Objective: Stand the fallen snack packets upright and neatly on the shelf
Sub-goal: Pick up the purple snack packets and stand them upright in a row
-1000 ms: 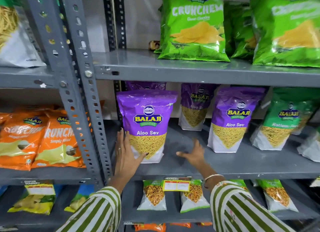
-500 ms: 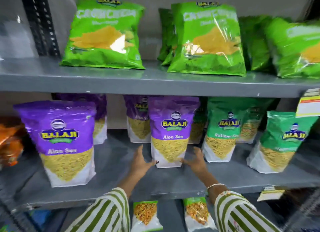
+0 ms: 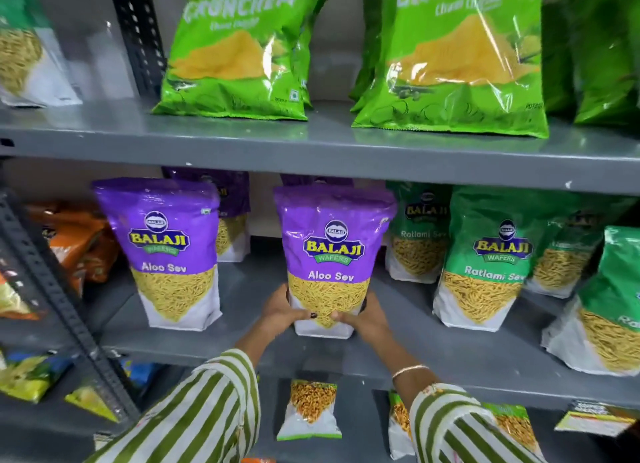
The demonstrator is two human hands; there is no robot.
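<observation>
A purple Aloo Sev packet (image 3: 332,241) stands upright at the middle of the grey shelf (image 3: 398,355). My left hand (image 3: 282,312) grips its lower left side and my right hand (image 3: 363,319) grips its lower right side, thumbs across the front. A second purple Aloo Sev packet (image 3: 169,248) stands upright to its left, untouched. More purple packets (image 3: 230,213) stand behind. Green Ratlami Sev packets (image 3: 491,255) stand to the right, one leaning at the far right (image 3: 609,307).
Green Crunchem bags (image 3: 239,50) stand on the shelf above. Orange bags (image 3: 79,241) sit past the perforated upright post (image 3: 45,272) on the left. Small packets (image 3: 310,409) stand on the shelf below. A price tag (image 3: 594,417) hangs at the lower right.
The view has shifted right and closer. Both hands left the first purple packet, reached the middle one and closed around its base.
</observation>
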